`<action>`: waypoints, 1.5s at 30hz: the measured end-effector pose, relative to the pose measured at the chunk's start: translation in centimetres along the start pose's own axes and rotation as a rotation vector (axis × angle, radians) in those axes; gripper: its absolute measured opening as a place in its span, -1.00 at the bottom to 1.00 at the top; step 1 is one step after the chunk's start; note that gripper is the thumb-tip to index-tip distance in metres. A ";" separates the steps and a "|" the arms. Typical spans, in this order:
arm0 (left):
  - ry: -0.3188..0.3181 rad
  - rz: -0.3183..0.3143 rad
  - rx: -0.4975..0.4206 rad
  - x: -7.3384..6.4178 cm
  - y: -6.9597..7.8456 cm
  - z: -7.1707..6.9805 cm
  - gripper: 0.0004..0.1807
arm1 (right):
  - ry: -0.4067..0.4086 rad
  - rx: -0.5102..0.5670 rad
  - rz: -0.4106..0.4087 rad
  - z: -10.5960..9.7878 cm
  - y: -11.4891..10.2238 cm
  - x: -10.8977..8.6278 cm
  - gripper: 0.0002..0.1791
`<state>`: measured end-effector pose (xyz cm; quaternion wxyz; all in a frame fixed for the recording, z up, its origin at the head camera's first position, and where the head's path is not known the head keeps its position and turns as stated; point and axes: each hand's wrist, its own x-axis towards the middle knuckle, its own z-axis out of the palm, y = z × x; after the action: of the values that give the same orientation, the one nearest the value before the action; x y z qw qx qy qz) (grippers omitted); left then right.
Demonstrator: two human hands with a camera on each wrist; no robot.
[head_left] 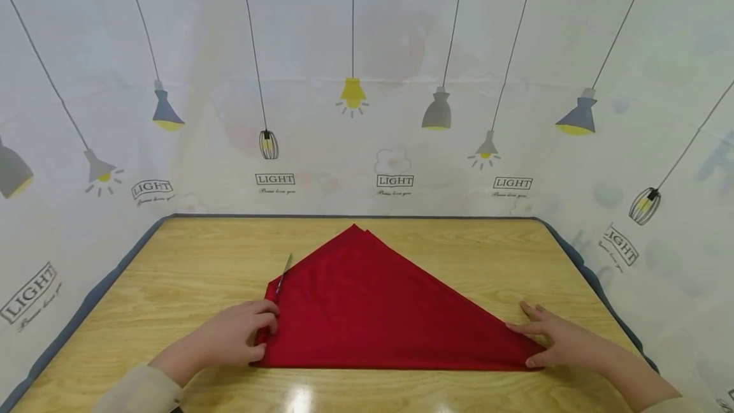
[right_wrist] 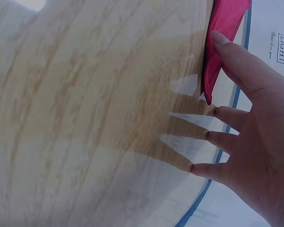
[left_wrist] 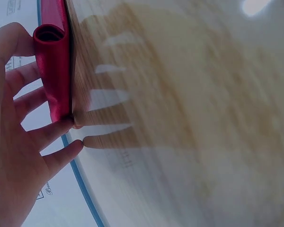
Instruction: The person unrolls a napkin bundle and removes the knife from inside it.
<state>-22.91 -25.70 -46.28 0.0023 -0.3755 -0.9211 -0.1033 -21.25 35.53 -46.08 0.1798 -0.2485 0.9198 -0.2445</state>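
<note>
A red cloth (head_left: 367, 311), folded into a broad triangle-like shape, lies on the wooden table with its peak pointing away from me. At its left end my left hand (head_left: 243, 331) rests over a rounded fold (left_wrist: 56, 75), which shows as a tube in the left wrist view. The left fingers are spread; the thumb touches the tube's near end. On the cloth's narrow right corner (right_wrist: 217, 61) lies the thumb of my right hand (head_left: 564, 340). The other right fingers are straight and spread, their tips at the tabletop. A slim grey pen-like thing (head_left: 285, 273) overlaps the cloth's upper left edge.
The light wooden table (head_left: 459, 241) has a blue border (head_left: 355, 215) at its far and side edges. White sheeting (head_left: 321, 30) printed with hanging lamps encloses it at the back and both sides. Bright reflections (head_left: 299, 397) show near the front.
</note>
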 end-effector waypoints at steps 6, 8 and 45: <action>-0.005 -0.003 -0.022 -0.3 -0.1 0.0 -0.84 | -0.001 0.007 0.003 0.1 0.0 0.0 -0.29; -0.019 -0.018 -0.025 -0.3 -0.1 0.0 -0.80 | -0.003 0.009 0.000 0.1 -0.1 0.0 -0.29; -0.062 -0.064 -0.014 -1.5 -0.7 -1.0 -0.79 | 0.000 0.005 -0.010 0.1 -0.2 0.0 -0.29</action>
<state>-22.33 -27.41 -45.58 -0.0322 -0.3491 -0.9314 -0.0982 -21.11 35.39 -46.05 0.1793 -0.2524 0.9180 -0.2479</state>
